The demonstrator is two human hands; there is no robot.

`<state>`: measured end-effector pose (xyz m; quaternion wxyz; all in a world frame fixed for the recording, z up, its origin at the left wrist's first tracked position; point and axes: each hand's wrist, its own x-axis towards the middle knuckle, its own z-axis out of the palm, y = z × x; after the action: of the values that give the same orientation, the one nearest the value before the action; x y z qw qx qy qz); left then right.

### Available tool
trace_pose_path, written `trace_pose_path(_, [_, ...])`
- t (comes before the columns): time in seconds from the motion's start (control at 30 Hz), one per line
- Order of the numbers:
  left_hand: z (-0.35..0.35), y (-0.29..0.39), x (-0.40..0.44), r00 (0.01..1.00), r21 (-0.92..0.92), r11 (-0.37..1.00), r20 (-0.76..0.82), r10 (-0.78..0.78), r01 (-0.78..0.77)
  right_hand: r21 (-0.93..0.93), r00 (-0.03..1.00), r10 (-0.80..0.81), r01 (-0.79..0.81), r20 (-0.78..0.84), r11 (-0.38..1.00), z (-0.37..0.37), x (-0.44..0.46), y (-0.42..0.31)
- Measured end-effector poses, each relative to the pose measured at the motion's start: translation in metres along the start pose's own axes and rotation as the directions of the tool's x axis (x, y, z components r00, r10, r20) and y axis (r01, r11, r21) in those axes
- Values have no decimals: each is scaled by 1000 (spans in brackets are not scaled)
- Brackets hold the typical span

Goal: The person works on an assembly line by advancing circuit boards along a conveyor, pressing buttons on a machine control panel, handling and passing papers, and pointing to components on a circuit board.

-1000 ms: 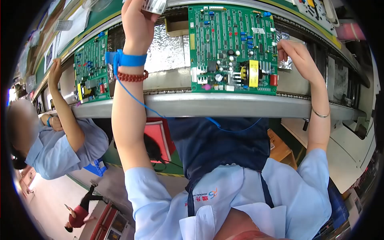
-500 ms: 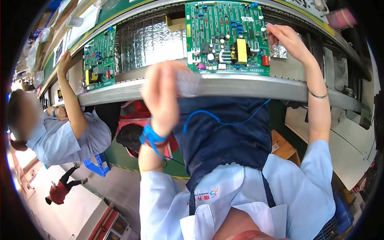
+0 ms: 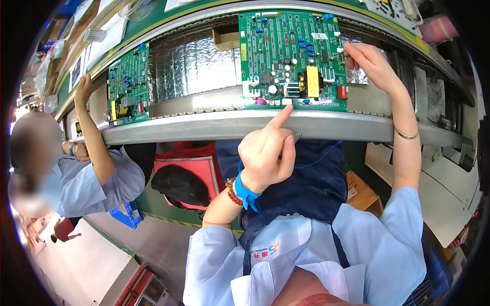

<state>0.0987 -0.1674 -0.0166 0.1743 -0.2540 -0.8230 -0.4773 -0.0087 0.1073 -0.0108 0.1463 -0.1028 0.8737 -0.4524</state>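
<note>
A large green circuit board [image 3: 278, 51], crowded with components, lies across the metal rails of the line. My right hand [image 3: 371, 64] has its fingers bent against the board's right edge, close to a small white connector. My left hand [image 3: 268, 153], with a blue wrist strap [image 3: 246, 193], is below the board. Its index finger stretches up to a white connector [image 3: 287, 102] on the near edge, while the other fingers are curled. A small grey ridged piece [image 3: 297, 136] shows beside the thumb; most of it is hidden. Near the fingertip are a purple part [image 3: 261, 101] and a yellow transformer [image 3: 312, 81].
A metal rail [image 3: 204, 126] runs along the near side. Left of my board is a similar green board [image 3: 127, 86], with a co-worker's hand [image 3: 84, 89] by it. A tan box [image 3: 224, 40] sits at the far rail. Silvery sheeting [image 3: 178, 66] lies between the boards.
My left hand, blurred earlier with something pale beside its fingers, has moved right, and its index finger now points to the board's near edge. My right hand stays at the board's right edge.
</note>
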Motion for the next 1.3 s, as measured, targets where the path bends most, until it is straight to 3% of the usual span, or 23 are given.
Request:
trace_pose_path(0.23, [-4, -2, 7, 996, 56, 997, 77, -50, 45, -86, 1000, -21, 20, -12, 996, 0, 1, -1])
trace_pose_path(0.37, [-4, -11, 4, 995, 37, 999, 93, 18, -21, -91, 1000, 17, -17, 1, 996, 0, 1, -5])
trace_pose_path(0.5, [-10, -12, 5, 979, 29, 1000, 201, -16, 11, -104, 999, 37, -33, 40, 994, -2, 2, -4])
trace_pose_path(0.73, [-11, -22, 4, 975, -24, 999, 215, 48, -44, -54, 1000, 23, -24, -12, 998, 1, 4, -8])
trace_pose_path(1.03, [-10, -27, 4, 969, -38, 995, 227, 96, -90, -120, 1000, 12, -8, 29, 993, -1, 6, -9])
trace_pose_path(1.23, [-9, -26, 8, 984, -41, 996, 157, 80, -74, -89, 1000, 9, -9, 3, 996, 0, 5, -9])
trace_pose_path(1.3, [-14, -23, 12, 967, -36, 998, 246, 59, -52, -100, 999, 11, -7, 35, 995, -1, 6, -8])
